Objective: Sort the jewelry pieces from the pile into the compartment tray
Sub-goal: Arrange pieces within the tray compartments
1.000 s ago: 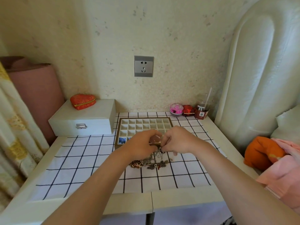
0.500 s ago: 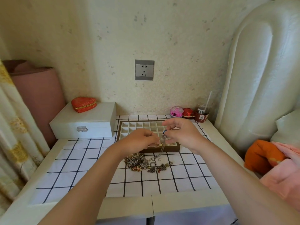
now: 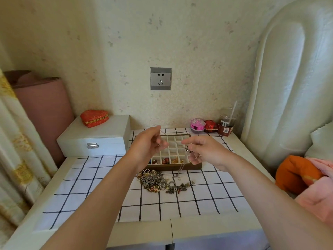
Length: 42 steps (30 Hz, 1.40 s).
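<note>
both hands are raised over the compartment tray [image 3: 173,167], apart from each other. right hand [image 3: 209,150] pinches the necklace [image 3: 182,164] at its round pendant: thumb and forefinger closed, other fingers loosely curled. left hand [image 3: 148,144] has its fingers curled, and the thin chain runs up to its fingertips and looks pinched there. chain spans between the hands above the tray. loose tail hangs from the right hand past the tray's front wall to the checked cloth [image 3: 100,179], just beside the jewelry pile [image 3: 155,179]. front-row cells hold a few small pieces.
</note>
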Each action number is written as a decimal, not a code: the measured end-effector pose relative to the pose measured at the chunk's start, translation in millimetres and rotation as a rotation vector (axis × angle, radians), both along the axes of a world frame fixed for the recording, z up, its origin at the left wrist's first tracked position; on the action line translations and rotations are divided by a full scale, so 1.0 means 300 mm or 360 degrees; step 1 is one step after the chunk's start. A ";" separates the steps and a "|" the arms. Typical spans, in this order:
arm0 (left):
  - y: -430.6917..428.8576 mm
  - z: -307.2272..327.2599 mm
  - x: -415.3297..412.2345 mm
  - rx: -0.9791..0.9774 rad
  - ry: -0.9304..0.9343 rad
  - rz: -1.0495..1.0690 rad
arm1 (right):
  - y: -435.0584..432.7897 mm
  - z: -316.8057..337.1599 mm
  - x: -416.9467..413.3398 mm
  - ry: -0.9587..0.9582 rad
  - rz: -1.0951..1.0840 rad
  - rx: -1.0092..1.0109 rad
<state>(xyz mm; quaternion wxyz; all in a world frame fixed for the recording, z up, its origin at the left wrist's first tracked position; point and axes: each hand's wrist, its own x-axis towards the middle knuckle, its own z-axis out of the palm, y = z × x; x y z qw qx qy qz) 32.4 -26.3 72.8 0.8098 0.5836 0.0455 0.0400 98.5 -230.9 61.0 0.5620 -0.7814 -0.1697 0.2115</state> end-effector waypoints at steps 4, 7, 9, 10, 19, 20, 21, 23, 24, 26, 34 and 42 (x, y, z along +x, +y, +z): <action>0.017 -0.003 0.006 0.0245 0.0008 0.0099 | 0.003 0.006 -0.005 0.0026 0.0003 -0.0135; 0.037 0.005 0.007 0.0869 -0.0089 0.0389 | 0.000 0.019 -0.009 -0.0031 0.0032 -0.0319; 0.057 0.013 0.006 0.1150 -0.0271 0.0550 | -0.003 0.022 -0.006 -0.0060 0.0019 -0.0416; 0.070 0.014 0.005 0.1356 -0.0340 0.0628 | -0.004 0.020 -0.004 -0.0067 0.0008 -0.0448; 0.162 0.060 -0.018 0.2745 0.0326 0.0199 | -0.015 -0.002 0.023 -0.0132 -0.0165 -0.0609; 0.172 0.063 -0.017 0.2696 0.0435 0.0069 | -0.019 -0.003 0.031 -0.0179 -0.0246 -0.0611; 0.177 0.070 -0.019 0.2618 0.0497 -0.0035 | -0.023 -0.007 0.039 -0.0215 -0.0311 -0.0611; 0.184 0.082 -0.017 0.2371 0.0453 -0.0146 | -0.034 -0.018 0.053 -0.0257 -0.0345 -0.0584; 0.182 0.085 -0.015 0.2204 0.0355 -0.0121 | -0.038 -0.026 0.058 -0.0261 -0.0316 -0.0542; 0.163 0.096 -0.009 0.1834 0.0106 0.0124 | -0.048 -0.043 0.068 -0.0265 -0.0189 -0.0441; 0.070 0.128 0.098 0.0882 -0.0175 0.0591 | -0.026 -0.109 0.152 -0.0561 -0.0321 -0.0362; -0.050 0.162 0.249 0.0850 -0.0247 0.0328 | 0.020 -0.171 0.217 -0.0615 -0.0320 -0.0750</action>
